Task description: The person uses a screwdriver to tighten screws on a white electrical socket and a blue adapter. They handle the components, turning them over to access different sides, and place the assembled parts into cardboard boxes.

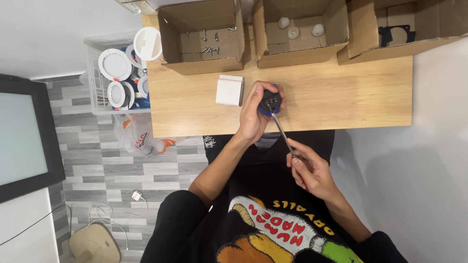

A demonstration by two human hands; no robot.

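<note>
My left hand [253, 114] grips a small black part with a blue edge [270, 102] near the front edge of the wooden table [341, 97]. My right hand [312, 170] holds a screwdriver [282, 134] by its handle below the table edge. Its thin metal shaft runs up to the black part, with the tip touching it. A small white box [229, 90] stands on the table just left of my left hand.
Three open cardboard boxes line the table's back: one with loose screws [209, 44], one with white round pieces [297, 30], one with a black frame part [397, 34]. A clear crate of round white lamps [117, 73] sits left of the table.
</note>
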